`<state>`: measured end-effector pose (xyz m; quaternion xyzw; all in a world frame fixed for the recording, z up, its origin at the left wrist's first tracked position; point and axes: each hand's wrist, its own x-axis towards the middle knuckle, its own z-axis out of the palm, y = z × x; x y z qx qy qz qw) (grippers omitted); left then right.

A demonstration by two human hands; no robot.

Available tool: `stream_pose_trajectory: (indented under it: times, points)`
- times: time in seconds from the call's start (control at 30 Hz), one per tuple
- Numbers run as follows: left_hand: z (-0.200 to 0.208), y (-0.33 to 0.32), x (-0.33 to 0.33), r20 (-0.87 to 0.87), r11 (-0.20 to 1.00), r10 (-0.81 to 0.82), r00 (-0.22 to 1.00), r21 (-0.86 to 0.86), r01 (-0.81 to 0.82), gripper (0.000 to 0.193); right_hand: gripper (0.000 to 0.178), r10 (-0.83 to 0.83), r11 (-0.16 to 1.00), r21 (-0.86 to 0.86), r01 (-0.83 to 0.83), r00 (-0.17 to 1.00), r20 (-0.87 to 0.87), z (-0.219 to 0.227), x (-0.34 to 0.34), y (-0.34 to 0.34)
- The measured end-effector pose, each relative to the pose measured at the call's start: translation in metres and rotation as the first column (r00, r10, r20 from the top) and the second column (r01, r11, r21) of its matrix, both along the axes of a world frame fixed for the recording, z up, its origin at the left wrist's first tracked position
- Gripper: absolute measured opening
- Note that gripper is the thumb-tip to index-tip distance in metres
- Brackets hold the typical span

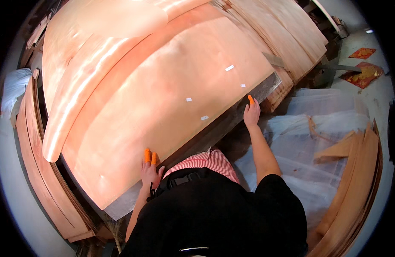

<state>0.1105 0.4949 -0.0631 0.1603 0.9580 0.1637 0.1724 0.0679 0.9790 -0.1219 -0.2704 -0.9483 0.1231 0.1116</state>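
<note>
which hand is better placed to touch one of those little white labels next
Probably the right hand: it sits close to one small white rectangular label on the broad pale-orange wooden sheet, while the left hand is further left along the sheet's near edge, well away from every label.

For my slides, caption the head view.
Left fingers on a wood veneer sheet with four white labels, right fingers at the dark board beneath.

Black short-sleeved shirt (231, 214), red-and-white striped cloth (212, 162), black buckle (184, 180), orange finger covers (148, 155): left hand (150, 173) two, right hand (252, 115) one!
</note>
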Motion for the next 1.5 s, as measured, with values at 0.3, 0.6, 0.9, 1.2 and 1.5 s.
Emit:
stream_pose_trajectory:
  times: [0.3, 0.6, 0.9, 1.2, 1.5]
  points:
    - [-0.019, -0.118, 0.032, -0.258, 0.955, 0.171, 0.951, 0.280, -0.096, 0.059, 0.030, 0.070, 0.863, -0.462, -0.204, 0.954, -0.292, -0.007, 0.037, -0.119]
    - [-0.025, -0.196, 0.042, -0.365, 0.888, 0.457, 0.811, 0.133, -0.440, 0.069, 0.028, 0.316, 0.255, -0.857, -0.448, 0.876, -0.364, 0.092, -0.082, -0.294]
    - [-0.020, -0.199, 0.045, -0.385, 0.878, 0.476, 0.791, 0.164, -0.449, 0.070, 0.032, 0.504, 0.052, -0.483, -0.874, 0.441, -0.743, 0.347, -0.225, -0.510]
    - [-0.024, -0.198, 0.041, -0.389, 0.866, 0.497, 0.776, 0.277, -0.416, 0.064, 0.025, 0.586, -0.417, -0.697, -0.583, 0.414, -0.697, 0.439, -0.292, -0.619]
    - [-0.028, -0.208, 0.045, -0.327, 0.810, 0.564, 0.758, 0.397, -0.432, 0.054, 0.023, 0.706, -0.219, -0.667, -0.712, 0.356, -0.613, 0.381, -0.276, -0.581]
